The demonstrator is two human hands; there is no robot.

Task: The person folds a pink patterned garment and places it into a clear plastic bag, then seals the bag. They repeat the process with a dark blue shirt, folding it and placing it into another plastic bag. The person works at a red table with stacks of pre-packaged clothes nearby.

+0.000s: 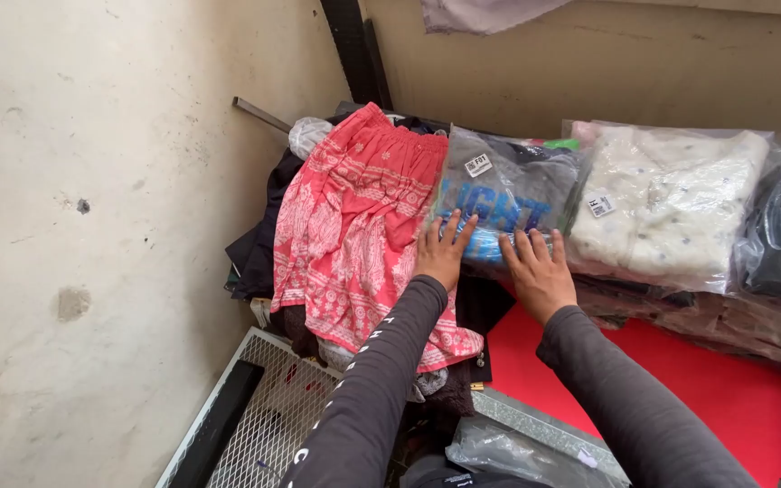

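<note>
From the head camera, looking down, both hands lie flat on a clear plastic bag holding a folded grey garment with blue print, which rests on top of a heap of clothes against the wall. The left hand presses the bag's near left corner, fingers spread apart and open, gripping nothing; part of its palm sits on the pink patterned skirt just beside the bag. The right hand lies on the near edge, fingers likewise splayed and flat. To press it well, I would judge that the palms should push evenly and slide outward so air leaves the slippery plastic without the bag skating off the pile. A bagged cream garment touches its right side; a red surface lies below, and a wire mesh basket sits near the left sleeve.
</note>
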